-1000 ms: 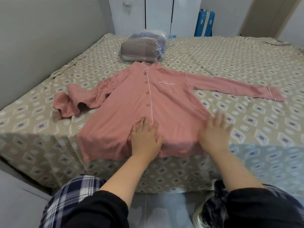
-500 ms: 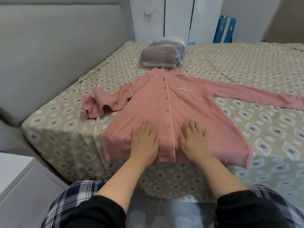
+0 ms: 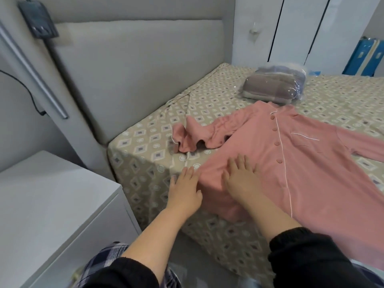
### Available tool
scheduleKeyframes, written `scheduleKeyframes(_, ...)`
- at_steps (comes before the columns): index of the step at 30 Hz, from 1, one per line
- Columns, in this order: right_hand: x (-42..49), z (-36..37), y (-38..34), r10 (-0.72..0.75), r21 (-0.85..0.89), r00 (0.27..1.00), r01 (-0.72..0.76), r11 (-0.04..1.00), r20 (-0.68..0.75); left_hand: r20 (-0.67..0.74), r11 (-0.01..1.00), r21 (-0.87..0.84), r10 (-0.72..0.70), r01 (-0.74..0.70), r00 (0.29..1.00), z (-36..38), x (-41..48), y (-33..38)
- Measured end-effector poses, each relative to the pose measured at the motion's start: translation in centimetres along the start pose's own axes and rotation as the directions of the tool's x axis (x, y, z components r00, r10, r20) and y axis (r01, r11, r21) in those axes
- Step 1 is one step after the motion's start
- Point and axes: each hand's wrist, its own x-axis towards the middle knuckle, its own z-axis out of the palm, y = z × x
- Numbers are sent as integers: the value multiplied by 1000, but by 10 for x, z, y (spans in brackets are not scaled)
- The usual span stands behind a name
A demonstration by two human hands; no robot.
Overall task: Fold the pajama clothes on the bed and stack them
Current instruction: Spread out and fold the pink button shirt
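Palms lie flat at the near corner of the bed [image 3: 145,146]. The left hand [image 3: 185,192] is open, its straight fingers held close together. It rests on the patterned sheet just off the side edge of the pink pajama shirt [image 3: 311,163], with its thumb side touching the fabric near the hem. The right hand [image 3: 242,179] is open too, fingers straight and slightly spread, pressing palm-down on the shirt's lower panel between that side edge and the buttoned front. Both forearms reach forward out of black cuffs. The left forearm angles toward the right and the right one toward the left, so the two hands sit just beside each other without touching.

The shirt lies face up and buttoned on the sheet, collar toward the far side. Its hem hangs a little over the near edge of the mattress. The bunched sleeve [image 3: 199,138] on the headboard side is crumpled into folds, while the other sleeve runs out of view at the right. Just beyond the collar sits a clear plastic bag of folded clothes [image 3: 274,88].

A grey padded headboard [image 3: 135,59] stands at the left of the bed, with a white cabinet [image 3: 52,204] nearer the camera. White wardrobe doors [image 3: 291,28] and a blue suitcase [image 3: 365,57] stand behind the bed.
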Motion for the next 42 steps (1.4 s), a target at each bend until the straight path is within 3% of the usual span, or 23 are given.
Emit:
scheduleKeyframes(5,22,13,-2,15,46,1000,-16,999,19,-284,926,-371,-178,63,942,-20,31,-13)
scheduleKeyframes(8,23,18,-1,27,44,1000,-26,999,-8,-209,737,-667,-324,108,923,-30,55,-16)
scheduleKeyframes(10,24,20,-1,32,49,999,-30,998,-26,-127,634,-757,-384,161,914,-34,73,-16)
scheduleKeyframes(13,23,22,-2,44,50,998,-41,998,-47,-53,577,-785,-421,223,905,-38,88,-18)
scheduleKeyframes(15,23,22,-2,48,49,997,-45,998,-65,-114,518,-834,-497,189,860,-45,88,-22)
scheduleKeyframes(19,22,21,-3,49,48,997,-45,998,-68,-382,549,-827,-703,117,600,-66,82,-56)
scheduleKeyframes(21,22,21,-3,54,40,997,-52,998,-63,-442,599,-782,-729,175,522,-70,73,-76)
scheduleKeyframes(23,21,21,-4,78,33,996,-77,997,-51,-411,658,-668,-716,348,565,-65,64,-91)
scheduleKeyframes(26,23,18,-11,139,27,990,-138,990,-20,-208,642,-544,-727,540,654,-46,55,-103)
scheduleKeyframes(29,26,16,-20,179,20,984,-180,984,16,-106,433,-774,-808,462,580,-42,54,-108)
scheduleKeyframes(32,26,16,-25,128,23,990,-127,992,-54,37,61,-968,-924,243,381,-48,56,-112)
scheduleKeyframes(33,26,17,-26,83,23,994,-81,996,-76,128,-77,-985,-927,155,353,-50,57,-114)
scheduleKeyframes(35,28,19,-25,4,40,998,-2,999,-63,311,-332,-943,-846,30,432,-52,60,-114)
scheduleKeyframes(36,30,20,-25,-12,51,999,14,999,-40,357,-408,-913,-797,1,486,-51,62,-115)
scheduleKeyframes(38,32,21,-24,-22,50,1000,22,999,-11,374,-454,-891,-766,-27,523,-51,66,-116)
scheduleKeyframes(42,33,23,-22,-28,31,1000,29,999,-13,281,-414,-899,-795,-141,538,-60,74,-123)
